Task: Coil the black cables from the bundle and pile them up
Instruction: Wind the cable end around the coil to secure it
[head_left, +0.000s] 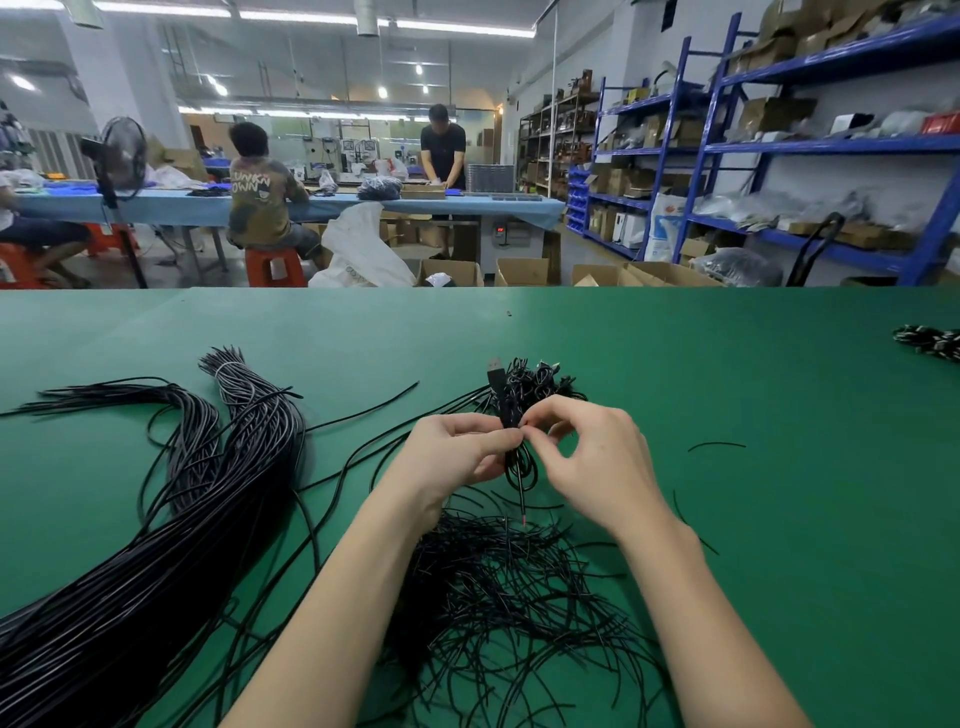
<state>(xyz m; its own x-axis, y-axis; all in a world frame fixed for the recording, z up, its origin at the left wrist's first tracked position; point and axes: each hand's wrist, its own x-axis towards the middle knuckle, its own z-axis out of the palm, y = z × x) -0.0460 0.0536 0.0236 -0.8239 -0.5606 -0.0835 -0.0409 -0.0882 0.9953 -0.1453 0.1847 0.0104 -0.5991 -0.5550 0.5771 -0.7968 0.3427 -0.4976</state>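
Note:
A thick bundle of long black cables (156, 545) lies across the left of the green table (779, 467), tied near its far end. My left hand (457, 457) pinches a small coiled black cable (519, 462) above the table. My right hand (587, 457) pinches the same coil at its middle with thumb and forefinger. A USB plug (494, 370) sticks up from the coil. Just behind my hands sits a pile of coiled cables (540, 384). Under my wrists spreads a heap of short black ties (509, 597).
A second dark cable bunch (930, 340) lies at the table's far right edge. Loose single cables (363, 410) trail from the bundle toward my hands. Beyond the table are cardboard boxes, blue shelving and people at another bench.

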